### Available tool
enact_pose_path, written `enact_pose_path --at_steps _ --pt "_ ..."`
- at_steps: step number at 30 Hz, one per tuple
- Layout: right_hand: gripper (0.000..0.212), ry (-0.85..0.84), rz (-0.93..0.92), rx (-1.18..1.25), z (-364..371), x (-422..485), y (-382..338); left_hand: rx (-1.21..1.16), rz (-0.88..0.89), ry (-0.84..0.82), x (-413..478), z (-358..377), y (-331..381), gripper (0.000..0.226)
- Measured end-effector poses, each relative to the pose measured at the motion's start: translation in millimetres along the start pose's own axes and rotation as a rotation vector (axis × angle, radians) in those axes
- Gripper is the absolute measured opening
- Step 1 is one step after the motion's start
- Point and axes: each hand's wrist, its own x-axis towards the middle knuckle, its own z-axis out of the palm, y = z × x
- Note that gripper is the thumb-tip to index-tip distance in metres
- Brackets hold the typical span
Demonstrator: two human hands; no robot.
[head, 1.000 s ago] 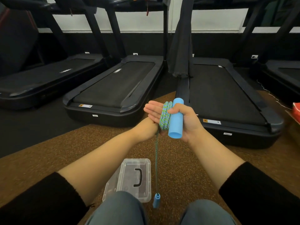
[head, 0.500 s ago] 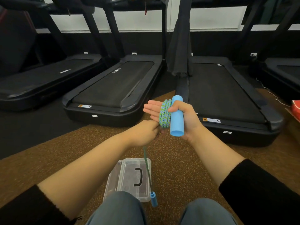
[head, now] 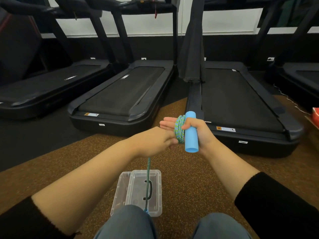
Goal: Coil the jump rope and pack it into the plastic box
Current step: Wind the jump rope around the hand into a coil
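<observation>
My right hand (head: 201, 133) grips a light blue foam handle (head: 191, 131) upright with its thumb, fingers stretched out flat. Several turns of the green-and-blue jump rope (head: 179, 130) are wound around those fingers. My left hand (head: 155, 140) is closed on the rope just left of the coil. From it the loose rope (head: 148, 180) hangs straight down, and its second blue handle (head: 146, 211) is mostly hidden behind my left knee. The clear plastic box (head: 120, 192) sits on the floor below my hands, its lid with a black handle lying on it.
Several black treadmills (head: 120, 94) stand side by side ahead on the dark floor. A grey cloth (head: 191, 49) hangs from one treadmill's post. I sit on speckled brown flooring (head: 189, 178). A red object (head: 315, 116) shows at the right edge.
My left hand has dropped from behind the coil to its lower left, pulling the rope. The hanging handle has swung left and now sits behind my left knee.
</observation>
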Motion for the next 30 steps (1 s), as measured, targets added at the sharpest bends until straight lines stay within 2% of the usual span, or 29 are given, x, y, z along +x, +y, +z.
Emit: enact_pose_path --at_steps 3,5,7,10,13,18,22,24,27,30 --pt "0.049 0.018 0.018 -0.123 -3 -5 3 -0.049 0.022 0.033 0 -10 0 0.021" --pt "0.035 0.056 0.035 -0.186 -4 -8 5 -0.096 0.015 -0.005 0 -15 0 0.024" --pt "0.027 0.045 0.046 -0.197 -4 -10 5 -0.073 0.009 -0.036 1 -17 -1 0.026" --pt "0.024 0.022 0.072 -0.153 -2 -11 5 -0.005 0.023 -0.069 2 -17 2 0.026" --pt "0.033 0.027 0.089 -0.053 -3 -13 5 0.036 0.037 -0.13 0 -20 7 0.022" --pt "0.081 0.064 -0.02 0.255 -6 -7 2 0.194 0.071 -0.236 -3 -13 20 0.022" --pt "0.077 0.029 -0.079 0.438 -9 -4 3 0.232 0.073 -0.295 -6 -6 23 0.021" --pt "0.084 0.013 -0.107 0.484 -10 -1 7 0.228 0.082 -0.298 -7 -6 24 0.021" --pt "0.095 0.01 -0.088 0.407 -10 -2 13 0.196 0.094 -0.26 -7 -12 22 0.02" --pt "0.077 -0.012 -0.002 0.215 -11 -9 19 0.142 0.096 -0.207 -8 -20 16 0.02"
